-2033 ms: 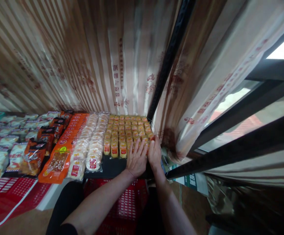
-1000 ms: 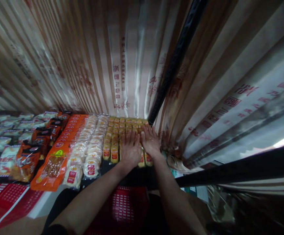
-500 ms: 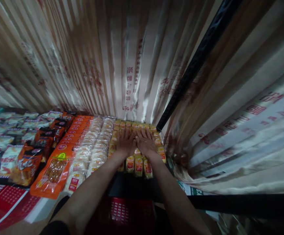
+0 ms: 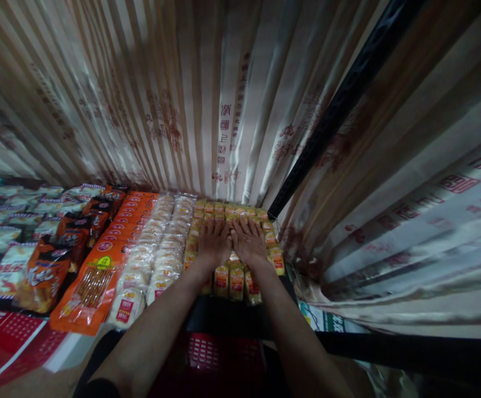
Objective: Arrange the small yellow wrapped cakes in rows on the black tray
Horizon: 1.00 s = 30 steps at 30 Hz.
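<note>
The yellow snack packets (image 4: 236, 282) stand in tight rows at the right end of the dark shelf (image 4: 232, 316), under your palms. Your left hand (image 4: 215, 242) and right hand (image 4: 248, 242) lie flat on top, fingers stretched forward and slightly apart, thumbs meeting. In front you have a strip of shelf before its edge; behind, the pleated curtain (image 4: 205, 110) hangs near, and the black post (image 4: 327, 127) rises by the back right corner. Clear-wrapped white rounds (image 4: 136, 266) crowd your left, with flat orange packs (image 4: 99, 282) beyond. Your hands and forearms hide the middle rows and part of the front one. Below the shelf, the red basket (image 4: 202, 354) is mostly lost in shadow.
</note>
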Motion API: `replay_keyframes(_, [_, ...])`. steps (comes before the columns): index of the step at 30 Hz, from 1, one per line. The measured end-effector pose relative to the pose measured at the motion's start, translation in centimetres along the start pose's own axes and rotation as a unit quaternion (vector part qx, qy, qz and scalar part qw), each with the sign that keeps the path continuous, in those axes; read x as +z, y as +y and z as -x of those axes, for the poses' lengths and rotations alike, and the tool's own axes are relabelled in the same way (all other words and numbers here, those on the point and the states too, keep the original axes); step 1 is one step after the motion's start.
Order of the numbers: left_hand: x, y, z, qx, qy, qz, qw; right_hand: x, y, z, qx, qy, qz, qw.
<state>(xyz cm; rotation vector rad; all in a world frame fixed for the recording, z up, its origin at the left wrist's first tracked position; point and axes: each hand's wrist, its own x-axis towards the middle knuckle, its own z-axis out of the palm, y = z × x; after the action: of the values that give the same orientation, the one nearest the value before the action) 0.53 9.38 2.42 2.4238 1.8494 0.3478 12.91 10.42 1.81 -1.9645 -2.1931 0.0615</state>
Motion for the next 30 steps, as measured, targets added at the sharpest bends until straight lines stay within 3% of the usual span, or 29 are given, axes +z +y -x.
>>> replay_keyframes(5, [0.2,-0.1,0.3,0.01,0.002,-0.024,1.0,0.0,-0.2,0.2,0.017,-0.03,0.025,0.999])
replay_keyframes(19, [1.1,-0.4,0.5,0.019,0.021,-0.04,0.999,0.3,-0.4,0.6,0.034,-0.04,0.051,0.997])
replay_keyframes(30, [-0.1,-0.1,0.2,-0.016,0.002,-0.019,1.0,-1.2,-1.5,0.3,0.064,-0.047,0.039,0.996])
